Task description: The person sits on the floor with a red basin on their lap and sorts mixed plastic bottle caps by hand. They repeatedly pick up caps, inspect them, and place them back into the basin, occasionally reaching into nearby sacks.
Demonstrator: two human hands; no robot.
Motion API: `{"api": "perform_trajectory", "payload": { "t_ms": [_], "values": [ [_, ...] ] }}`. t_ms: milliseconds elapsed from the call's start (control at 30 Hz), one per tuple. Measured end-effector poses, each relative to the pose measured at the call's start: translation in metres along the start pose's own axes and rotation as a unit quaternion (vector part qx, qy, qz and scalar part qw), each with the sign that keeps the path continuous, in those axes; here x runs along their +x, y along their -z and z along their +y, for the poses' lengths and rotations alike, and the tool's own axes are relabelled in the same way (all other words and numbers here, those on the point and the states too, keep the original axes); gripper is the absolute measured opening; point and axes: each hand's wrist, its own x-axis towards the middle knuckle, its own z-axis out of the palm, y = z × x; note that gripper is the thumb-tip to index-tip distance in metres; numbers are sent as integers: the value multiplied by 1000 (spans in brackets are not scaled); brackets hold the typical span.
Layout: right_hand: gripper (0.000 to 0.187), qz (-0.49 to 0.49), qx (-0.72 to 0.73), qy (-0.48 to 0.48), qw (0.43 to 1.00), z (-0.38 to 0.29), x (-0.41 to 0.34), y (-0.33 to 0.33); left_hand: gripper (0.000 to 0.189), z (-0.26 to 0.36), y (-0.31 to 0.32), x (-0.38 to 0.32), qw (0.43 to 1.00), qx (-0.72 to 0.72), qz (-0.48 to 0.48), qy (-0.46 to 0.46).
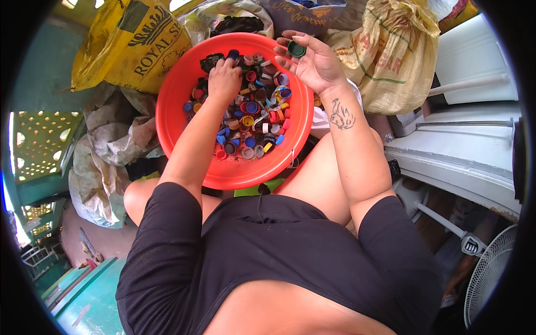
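In front of me sits a round red plastic basin (171,138) with many loose plastic bottle caps (248,121) in blue, red, yellow, white and black. My left hand (225,79) reaches into its far left part, back of the hand up. Its fingertips close on a dark blue cap (233,54), partly hidden by the fingers. Over the far right rim, my right hand (316,63) is raised with the palm turned towards me. A dark green bottle cap (296,49) is held among its fingers, hollow side showing.
A yellow printed sack (125,50) stands at the far left, above crumpled whitish sacks (113,130). Behind the basin are an open whitish sack (197,21) and a purplish bag (305,16). A woven sugar sack (389,63) stands right, near white panels (465,138) and a fan (492,272).
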Motion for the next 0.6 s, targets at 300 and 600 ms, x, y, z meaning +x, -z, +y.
{"api": "perform_trajectory", "payload": {
  "t_ms": [300,600],
  "values": [
    [17,99,-206,-13,973,15,22,14,20,13,-17,12,998,-1,60,-16],
    [17,96,-136,-37,985,23,35,16,10,-10,11,-7,994,-83,33,62]
  ]
}}
